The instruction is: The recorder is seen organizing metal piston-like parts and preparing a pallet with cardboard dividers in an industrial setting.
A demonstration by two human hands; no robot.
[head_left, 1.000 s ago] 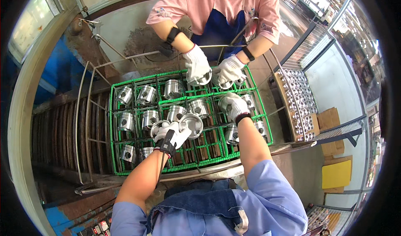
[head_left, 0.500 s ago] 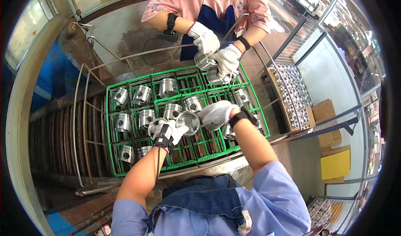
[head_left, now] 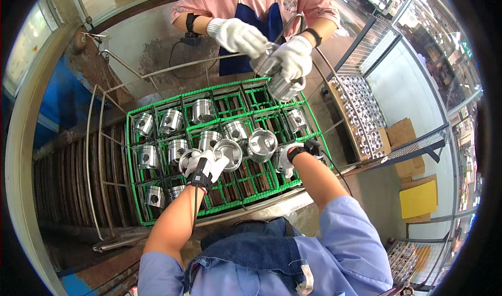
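My left hand (head_left: 205,166), in a white glove, is closed with two silver metal pistons: one piston (head_left: 228,154) shows its hollow end by the thumb, and another (head_left: 186,162) is on the outer side, partly covered by the fingers. My right hand (head_left: 287,159), gloved too, is at the front right of a green-wrapped wire rack (head_left: 251,197). Its fingers curl around a piston (head_left: 277,162) there, mostly covered by the hand. Between my hands a piston (head_left: 262,145) sits hollow side up on the rack, touched by neither.
Several pistons, such as one piston (head_left: 203,110), lie in the rack's cells. Across it, a co-worker's gloved hands (head_left: 293,60) hold two pistons (head_left: 286,88). A metal rail frame (head_left: 91,165) surrounds the rack. A box of many pistons (head_left: 361,113) stands at right.
My right hand has left the piston now between my hands and moved right to another. The co-worker's hands have lifted their pistons from the rack's far right. My left hand keeps its pistons.
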